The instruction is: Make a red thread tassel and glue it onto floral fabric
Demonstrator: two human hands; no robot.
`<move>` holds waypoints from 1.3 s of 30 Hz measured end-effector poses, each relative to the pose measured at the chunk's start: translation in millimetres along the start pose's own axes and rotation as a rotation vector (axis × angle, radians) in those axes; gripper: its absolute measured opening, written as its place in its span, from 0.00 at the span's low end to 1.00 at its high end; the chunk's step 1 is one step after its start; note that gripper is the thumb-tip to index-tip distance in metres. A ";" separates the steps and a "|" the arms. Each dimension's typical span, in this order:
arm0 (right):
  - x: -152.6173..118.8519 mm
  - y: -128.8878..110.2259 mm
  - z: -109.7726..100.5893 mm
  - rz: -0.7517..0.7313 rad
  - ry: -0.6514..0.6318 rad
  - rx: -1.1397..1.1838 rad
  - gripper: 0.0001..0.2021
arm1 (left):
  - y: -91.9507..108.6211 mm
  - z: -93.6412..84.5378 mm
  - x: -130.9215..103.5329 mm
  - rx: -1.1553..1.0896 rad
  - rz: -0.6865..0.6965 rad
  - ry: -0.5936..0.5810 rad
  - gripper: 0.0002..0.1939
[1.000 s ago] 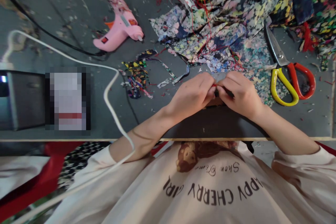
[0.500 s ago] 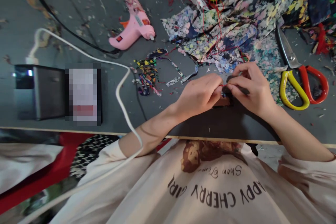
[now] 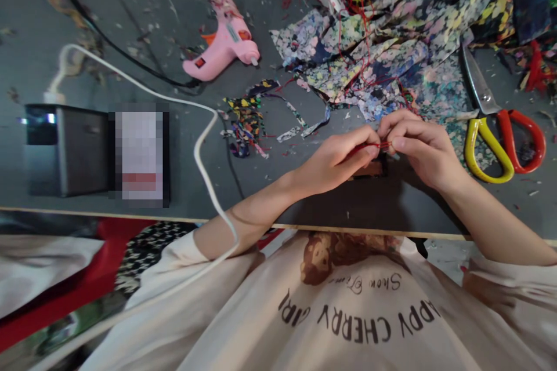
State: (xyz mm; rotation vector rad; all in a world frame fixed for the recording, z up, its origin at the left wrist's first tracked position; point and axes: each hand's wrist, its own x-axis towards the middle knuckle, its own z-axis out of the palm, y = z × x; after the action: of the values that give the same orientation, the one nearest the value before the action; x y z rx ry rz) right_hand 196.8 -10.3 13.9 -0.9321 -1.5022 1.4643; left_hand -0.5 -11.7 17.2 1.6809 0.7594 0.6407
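A short length of red thread point(image 3: 384, 145) is stretched between my two hands, just above the grey table. My left hand point(image 3: 337, 156) pinches one side of it between thumb and fingers. On the other side my right hand point(image 3: 420, 148) grips the thread with thumb and forefinger, its other fingers curled. Beneath the hands lies a small brown piece point(image 3: 369, 170), partly covered; I cannot make out what it is. Printed floral fabric point(image 3: 378, 64) spreads out just beyond my fingers, with loose red threads across it.
Scissors point(image 3: 489, 122) with one yellow and one red handle lie right of my right hand. A pink glue gun point(image 3: 224, 49) rests at the back left. Small fabric scraps point(image 3: 246, 119) sit left of my hands. A white cable point(image 3: 202, 148) crosses my left forearm from a black box point(image 3: 82, 151).
Both hands have shifted slightly to the right. More red thread now shows between the fingertips, in several strands, and my left thumb is straighter.
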 end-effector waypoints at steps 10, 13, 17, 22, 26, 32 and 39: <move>0.6 -7.0 8.2 0.277 0.009 0.699 0.09 | -2.5 0.2 3.1 -0.270 -0.131 0.010 0.18; 1.2 -6.1 7.8 0.278 0.021 0.704 0.10 | -2.9 0.5 3.6 -0.282 -0.126 0.007 0.18; 1.0 -4.4 7.3 0.205 0.018 0.579 0.09 | -3.0 -2.1 2.9 -0.162 -0.094 0.009 0.17; -1.5 -6.9 5.1 0.080 -0.067 0.371 0.11 | -4.4 -3.9 -1.1 0.197 0.120 0.163 0.22; -3.8 -10.1 5.2 -0.051 -0.197 0.137 0.10 | -6.3 0.6 -4.4 0.231 0.136 0.212 0.30; -5.9 -9.6 10.4 -0.212 -0.278 -0.196 0.08 | -5.6 4.3 -1.3 0.188 0.241 0.028 0.24; -4.6 -9.6 9.1 -0.161 -0.223 -0.132 0.09 | 0.2 2.8 -3.5 0.149 0.057 0.052 0.15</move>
State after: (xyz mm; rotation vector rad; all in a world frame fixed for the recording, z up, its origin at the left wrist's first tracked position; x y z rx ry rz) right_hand 190.6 -18.5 23.3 -0.7226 -1.8111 1.4008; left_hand -0.6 -16.2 16.6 1.8337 0.8152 0.6842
